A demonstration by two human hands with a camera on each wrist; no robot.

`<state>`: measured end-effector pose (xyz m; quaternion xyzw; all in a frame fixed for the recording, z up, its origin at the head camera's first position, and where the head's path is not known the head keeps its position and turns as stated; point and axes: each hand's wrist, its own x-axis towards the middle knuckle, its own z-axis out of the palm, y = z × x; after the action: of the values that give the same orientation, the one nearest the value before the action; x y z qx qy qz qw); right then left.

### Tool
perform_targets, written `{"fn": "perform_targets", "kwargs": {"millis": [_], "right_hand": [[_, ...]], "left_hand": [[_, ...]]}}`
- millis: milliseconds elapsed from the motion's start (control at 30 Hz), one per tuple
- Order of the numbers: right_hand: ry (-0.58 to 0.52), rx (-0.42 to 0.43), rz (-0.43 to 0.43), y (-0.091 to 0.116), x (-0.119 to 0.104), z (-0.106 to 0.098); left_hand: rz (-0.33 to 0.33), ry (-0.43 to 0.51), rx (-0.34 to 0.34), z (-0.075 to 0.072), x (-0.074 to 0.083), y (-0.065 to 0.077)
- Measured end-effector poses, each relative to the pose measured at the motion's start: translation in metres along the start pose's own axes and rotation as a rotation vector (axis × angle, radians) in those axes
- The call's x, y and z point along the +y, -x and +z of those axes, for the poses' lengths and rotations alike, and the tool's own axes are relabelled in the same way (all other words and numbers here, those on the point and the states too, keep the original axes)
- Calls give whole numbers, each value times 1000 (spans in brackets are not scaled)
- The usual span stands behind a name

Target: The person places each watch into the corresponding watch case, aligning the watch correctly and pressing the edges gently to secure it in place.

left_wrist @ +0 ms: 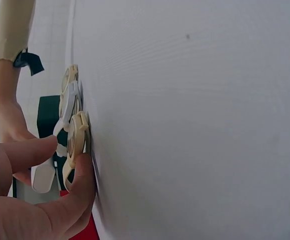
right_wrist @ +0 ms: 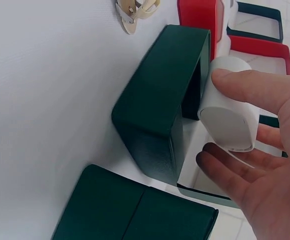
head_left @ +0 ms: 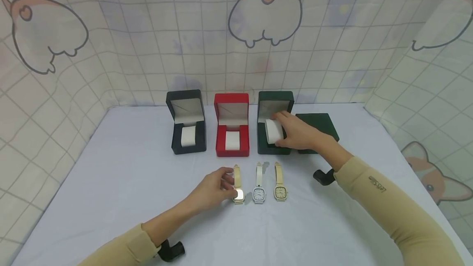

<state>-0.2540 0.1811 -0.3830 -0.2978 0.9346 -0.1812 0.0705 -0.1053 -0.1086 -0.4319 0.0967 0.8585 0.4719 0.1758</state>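
Observation:
My right hand (head_left: 301,131) holds a white watch cushion (right_wrist: 228,102) between thumb and fingers, raised at the open dark green watch box (right_wrist: 159,82). In the right wrist view the thumb lies on the cushion's side. My left hand (head_left: 212,188) is at the leftmost gold watch (head_left: 239,195), loosely bent fingers beside its strap and the thumb near its case. That watch lies face up, strap pointing away. To its right lie a silver-white watch (head_left: 259,194) and another gold watch (head_left: 280,192), in a row.
Left of the green box stand an open red watch box (head_left: 232,151) and an open black one (head_left: 189,147), each with a white cushion inside. A flat dark green case (head_left: 319,124) lies at the right. Behind is a patterned cloth wall (head_left: 207,52).

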Motion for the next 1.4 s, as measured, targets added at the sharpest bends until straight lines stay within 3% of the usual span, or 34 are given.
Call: {"fn": "perform_targets", "kwargs": {"millis": [533, 833, 1100, 1400], "right_hand": [[-45, 9, -3, 5, -3, 1], [-71, 27, -7, 5, -2, 2], [-147, 80, -42, 4, 1, 9], [-310, 91, 7, 4, 1, 11]], "left_hand": [[13, -90, -22, 5, 3, -8], [34, -80, -14, 4, 0, -9], [54, -60, -8, 4, -4, -9], [48, -28, 0, 2, -7, -9]]}}
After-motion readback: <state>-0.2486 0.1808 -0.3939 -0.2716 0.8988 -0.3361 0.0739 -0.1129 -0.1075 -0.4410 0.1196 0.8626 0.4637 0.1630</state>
